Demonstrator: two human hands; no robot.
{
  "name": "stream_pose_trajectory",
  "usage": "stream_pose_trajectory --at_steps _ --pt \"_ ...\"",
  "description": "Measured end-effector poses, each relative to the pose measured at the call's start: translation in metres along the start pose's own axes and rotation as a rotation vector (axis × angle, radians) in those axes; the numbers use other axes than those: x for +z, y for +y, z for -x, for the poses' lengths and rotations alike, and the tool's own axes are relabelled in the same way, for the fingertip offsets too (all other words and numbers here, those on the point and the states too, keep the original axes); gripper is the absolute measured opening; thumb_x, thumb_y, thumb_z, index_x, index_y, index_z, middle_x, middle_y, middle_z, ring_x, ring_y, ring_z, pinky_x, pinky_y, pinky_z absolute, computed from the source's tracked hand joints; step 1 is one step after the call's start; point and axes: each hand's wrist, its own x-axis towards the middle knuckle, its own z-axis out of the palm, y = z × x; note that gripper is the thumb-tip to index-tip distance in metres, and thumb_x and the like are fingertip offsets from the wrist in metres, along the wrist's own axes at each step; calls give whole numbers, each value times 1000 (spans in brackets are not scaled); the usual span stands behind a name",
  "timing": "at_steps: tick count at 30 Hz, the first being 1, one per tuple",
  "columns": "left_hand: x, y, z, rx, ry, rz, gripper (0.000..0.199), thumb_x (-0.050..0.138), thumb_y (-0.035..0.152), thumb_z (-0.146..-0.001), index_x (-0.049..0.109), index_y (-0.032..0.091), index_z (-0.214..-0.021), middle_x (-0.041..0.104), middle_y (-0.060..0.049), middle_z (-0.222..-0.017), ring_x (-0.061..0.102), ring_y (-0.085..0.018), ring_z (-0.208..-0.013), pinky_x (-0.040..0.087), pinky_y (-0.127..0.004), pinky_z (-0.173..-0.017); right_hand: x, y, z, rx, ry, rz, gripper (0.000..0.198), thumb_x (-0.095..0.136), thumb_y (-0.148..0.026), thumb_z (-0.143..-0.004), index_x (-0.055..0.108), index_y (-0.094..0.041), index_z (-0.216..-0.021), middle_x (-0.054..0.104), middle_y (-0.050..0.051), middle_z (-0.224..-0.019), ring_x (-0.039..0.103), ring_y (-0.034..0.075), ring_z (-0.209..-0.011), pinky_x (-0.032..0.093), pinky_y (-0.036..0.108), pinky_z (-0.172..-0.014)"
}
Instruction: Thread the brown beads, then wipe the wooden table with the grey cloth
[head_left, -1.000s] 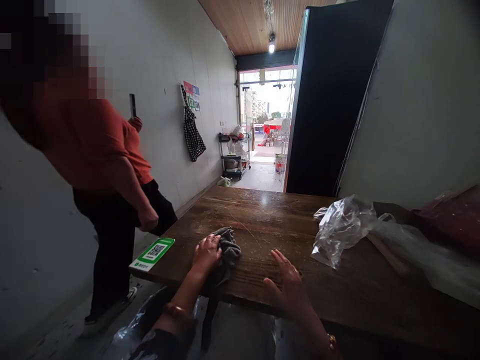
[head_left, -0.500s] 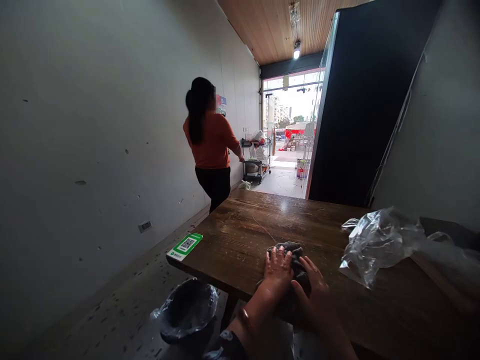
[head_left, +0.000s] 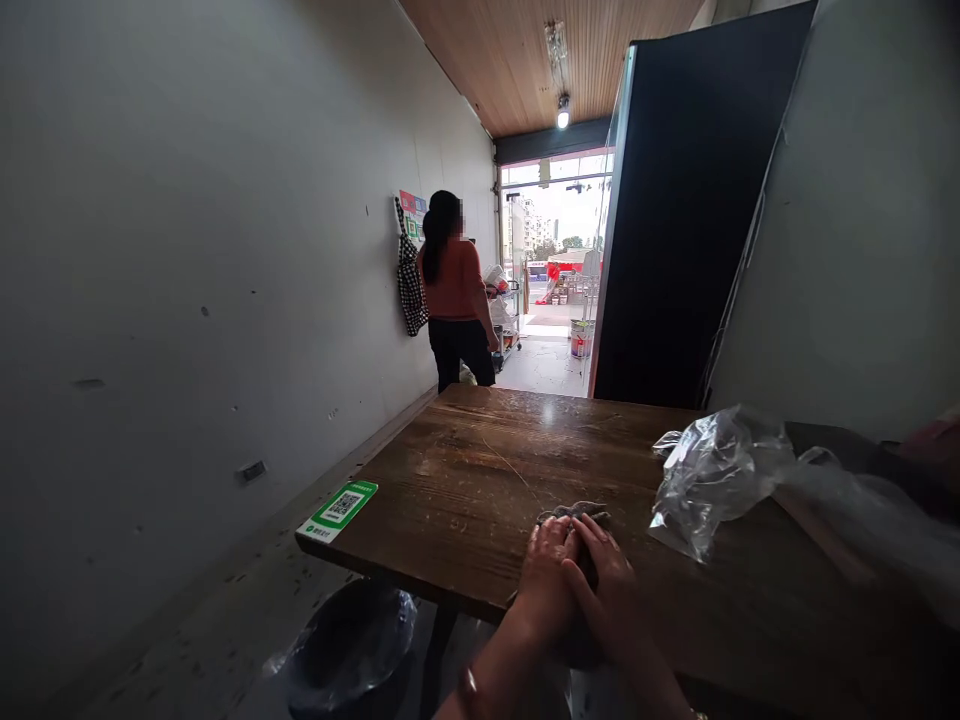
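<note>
A bunched dark grey cloth [head_left: 592, 510] lies on the brown wooden table [head_left: 465, 500] near its front edge, mostly covered by my hands. My left hand [head_left: 546, 570] presses down on it, fingers together and bent over its far side. Close against it, my right hand [head_left: 609, 578] grips the cloth from the right, its fingertips beside those of my left hand and its thumb near my left wrist. The underside of both hands is hidden.
Crumpled clear plastic [head_left: 720, 475] lies on the table's right side. A green QR-code card [head_left: 341, 512] sits at the left corner, above a lined bin [head_left: 352, 640]. Beyond the table stands a person in an orange top [head_left: 454, 280], near a cart [head_left: 506, 320].
My hands have drawn closer together over the cloth, covering more of it. The person has moved farther off towards the doorway, and the view has shifted a little.
</note>
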Motion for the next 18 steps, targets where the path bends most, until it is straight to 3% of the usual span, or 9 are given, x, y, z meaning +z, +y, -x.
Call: stream_pose_trajectory --at_steps 7,11,15,18 --pt "-18 -8 19 9 144 29 35 46 21 -94 63 25 -124 65 -8 -123 55 -25 -115 43 -44 -100 -3 -3 -2 7 -46 -21 45 49 -40 -94 54 -24 -136 55 9 -142 49 27 -132 42 49 -109" --pt "-19 -24 27 -6 229 50 30 49 17 -87 68 25 -109 68 -8 -110 58 -27 -104 44 -46 -92 -6 -5 -3 27 -48 -29 45 49 -40 -95 54 -23 -136 54 9 -142 49 27 -132 43 49 -108" --pt "-26 -43 27 -33 343 420 24 52 17 -76 68 20 -94 71 -6 -97 63 -25 -95 48 -40 -89 -9 -9 -4 25 -76 -46 45 46 -40 -96 53 -23 -137 53 10 -144 48 25 -133 42 47 -109" --pt "-40 -51 24 -134 403 761 20 56 28 -74 67 17 -87 71 -4 -82 65 -22 -80 51 -33 -75 -9 -11 -4 41 -79 -45 45 46 -39 -96 53 -23 -137 53 10 -143 48 26 -133 41 47 -109"
